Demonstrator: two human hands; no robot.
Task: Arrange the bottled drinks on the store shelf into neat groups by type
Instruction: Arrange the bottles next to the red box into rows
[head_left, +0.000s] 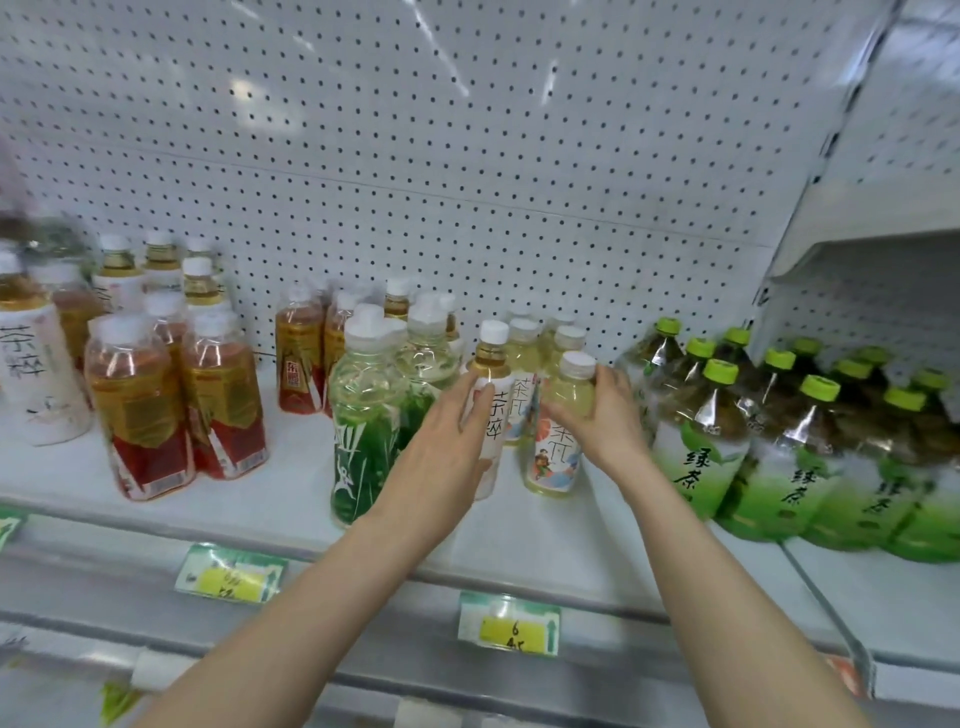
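the left hand has its grip curled on a white-labelled tea bottle, upright near the middle of the shelf and close to its front edge. just beside it the right hand is clamped on a pale yellow bottle. clear green bottles stand to the left, green-capped tea bottles toward the right end, red-labelled bottles toward the left end.

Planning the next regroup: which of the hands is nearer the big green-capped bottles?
Right. The right hand grips a pale bottle just left of the green-capped bottles; the left hand is farther left, on a white-labelled bottle.
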